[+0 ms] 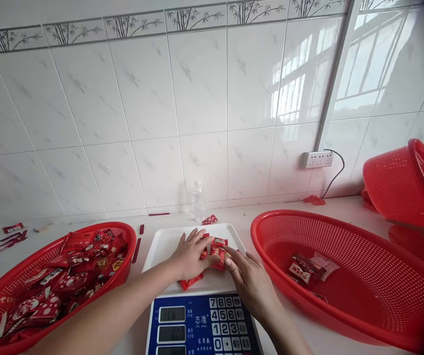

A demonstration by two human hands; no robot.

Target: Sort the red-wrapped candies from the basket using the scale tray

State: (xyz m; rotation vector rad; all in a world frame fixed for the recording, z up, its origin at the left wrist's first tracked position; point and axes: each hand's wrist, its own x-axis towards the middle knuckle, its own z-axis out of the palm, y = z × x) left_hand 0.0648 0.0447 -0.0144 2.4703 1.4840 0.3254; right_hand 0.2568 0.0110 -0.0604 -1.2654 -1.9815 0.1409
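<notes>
Just beside the big red basket [345, 241], the white tray [162, 249] lies beneath the left hand [187, 261], fingers spread apart, and the right hand [250, 281], curved inward, though I cannot tell whether it pinches anything. On the tray, at their fingertips, the small red packets [218, 257] look light, with slippery, crinkly wrappers, probably best taken by their fuller middles, gently, in case the contents crumble

I see small red candy packets [217, 256], glossy and printed, bunched loosely on the scale's white tray [162, 249], partly hidden under both hands; one lies nearer the keypad.
</notes>
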